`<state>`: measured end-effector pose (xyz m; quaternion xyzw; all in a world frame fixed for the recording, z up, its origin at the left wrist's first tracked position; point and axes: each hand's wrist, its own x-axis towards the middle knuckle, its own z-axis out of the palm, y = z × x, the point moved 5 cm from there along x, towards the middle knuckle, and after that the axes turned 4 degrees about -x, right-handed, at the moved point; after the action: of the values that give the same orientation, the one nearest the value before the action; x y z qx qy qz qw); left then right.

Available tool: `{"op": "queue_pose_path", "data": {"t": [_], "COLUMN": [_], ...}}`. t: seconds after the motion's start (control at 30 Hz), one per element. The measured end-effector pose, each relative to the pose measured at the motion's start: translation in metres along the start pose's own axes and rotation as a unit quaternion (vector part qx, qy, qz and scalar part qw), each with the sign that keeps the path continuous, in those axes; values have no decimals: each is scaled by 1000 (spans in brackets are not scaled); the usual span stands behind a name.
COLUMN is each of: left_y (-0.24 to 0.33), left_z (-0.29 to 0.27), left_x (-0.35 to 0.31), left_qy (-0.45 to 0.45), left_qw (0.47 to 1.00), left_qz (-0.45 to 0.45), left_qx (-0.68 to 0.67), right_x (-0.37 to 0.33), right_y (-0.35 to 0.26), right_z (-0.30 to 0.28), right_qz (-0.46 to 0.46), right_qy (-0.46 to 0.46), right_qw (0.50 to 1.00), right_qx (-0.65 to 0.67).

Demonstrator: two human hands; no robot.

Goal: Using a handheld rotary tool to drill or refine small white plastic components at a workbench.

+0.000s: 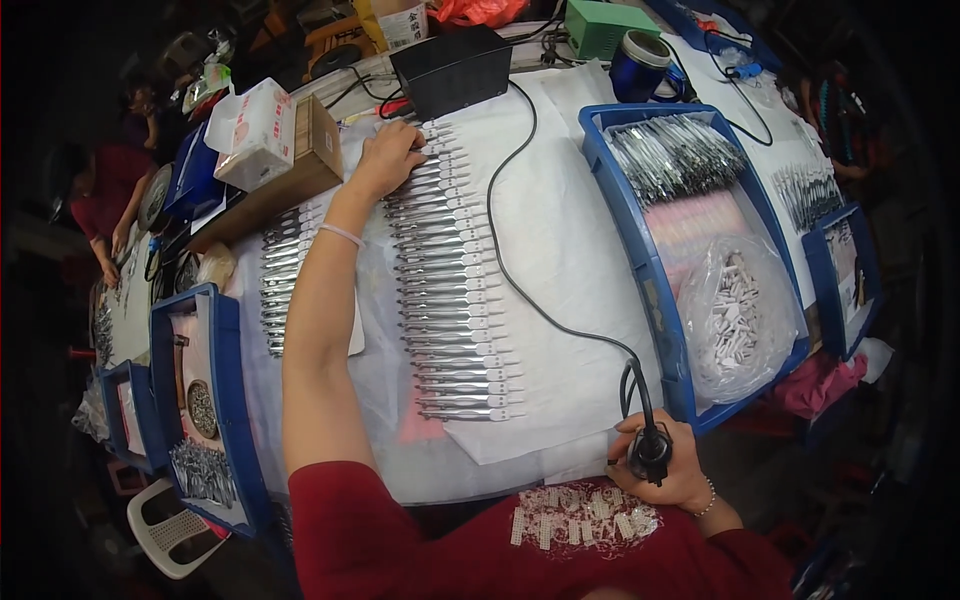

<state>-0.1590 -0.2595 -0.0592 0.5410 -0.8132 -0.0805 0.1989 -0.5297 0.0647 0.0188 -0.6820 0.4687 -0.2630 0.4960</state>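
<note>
Left arm stretched across white-covered tabletop [575, 230]; left hand [393, 158] at far end of long row of slim, shiny silver metal pieces [450, 300], fingers half-bent, hold on any piece can't be told. Right arm bent; right hand [686, 468] by near edge, toward right, fingers curled round one black, rounded corded tool [651, 456]. Two rows of pieces, too crowded to count surely; second, shorter row [287, 270] toward left edge.

The left arm [325, 350] is stretching far forward, left hand [391, 157] resting back-up, while the right hand [683, 466] is sitting curled beside the torso [460, 550]!
</note>
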Motion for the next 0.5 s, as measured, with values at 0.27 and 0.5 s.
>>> {"op": "queue_pose_path", "data": {"t": [0.27, 0.5], "left_y": [3, 29], "left_z": [1, -37], "left_x": [-5, -27], "left_qy": [17, 168], "left_qw": [999, 975], "left_qz": [-27, 31], "left_qx": [3, -140], "right_x": [-5, -24], "right_y": [-1, 4], "right_z": [4, 8], "right_qz": [2, -33], "right_qy": [7, -3], "right_qw": [1000, 999], "right_qx": [5, -10]}}
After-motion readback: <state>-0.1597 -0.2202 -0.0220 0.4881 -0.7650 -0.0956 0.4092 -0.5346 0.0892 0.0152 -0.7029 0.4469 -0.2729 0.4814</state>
